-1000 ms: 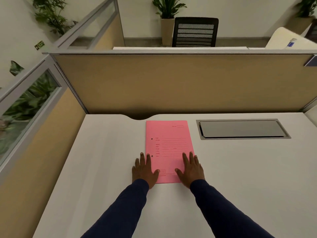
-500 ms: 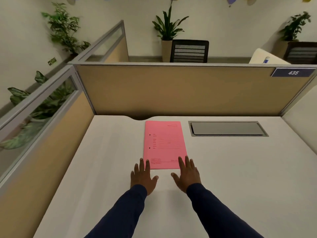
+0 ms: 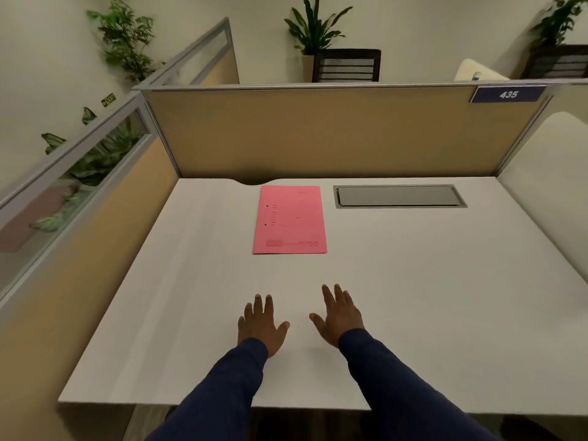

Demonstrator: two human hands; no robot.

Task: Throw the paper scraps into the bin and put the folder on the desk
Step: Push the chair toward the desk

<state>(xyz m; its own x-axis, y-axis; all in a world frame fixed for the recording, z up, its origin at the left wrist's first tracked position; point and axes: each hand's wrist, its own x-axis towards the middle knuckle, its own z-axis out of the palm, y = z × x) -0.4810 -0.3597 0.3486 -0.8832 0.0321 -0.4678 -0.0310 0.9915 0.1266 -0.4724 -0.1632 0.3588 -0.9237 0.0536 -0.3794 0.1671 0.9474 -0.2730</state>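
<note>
A pink folder lies flat on the white desk, toward the back, left of the middle. My left hand hovers over the desk nearer to me, fingers spread, holding nothing. My right hand is beside it, also spread and empty. Both hands are well short of the folder and do not touch it. No paper scraps and no bin are in view.
A grey cable hatch is set into the desk right of the folder. Tan partition walls close off the back and left side. A nameplate reading 435 hangs on the back partition. Plants and a black chair stand beyond.
Both hands lifted off the folder's near edge and drew back toward me. The folder stays where it lay. The view pulled back and now shows the desk's front edge.
</note>
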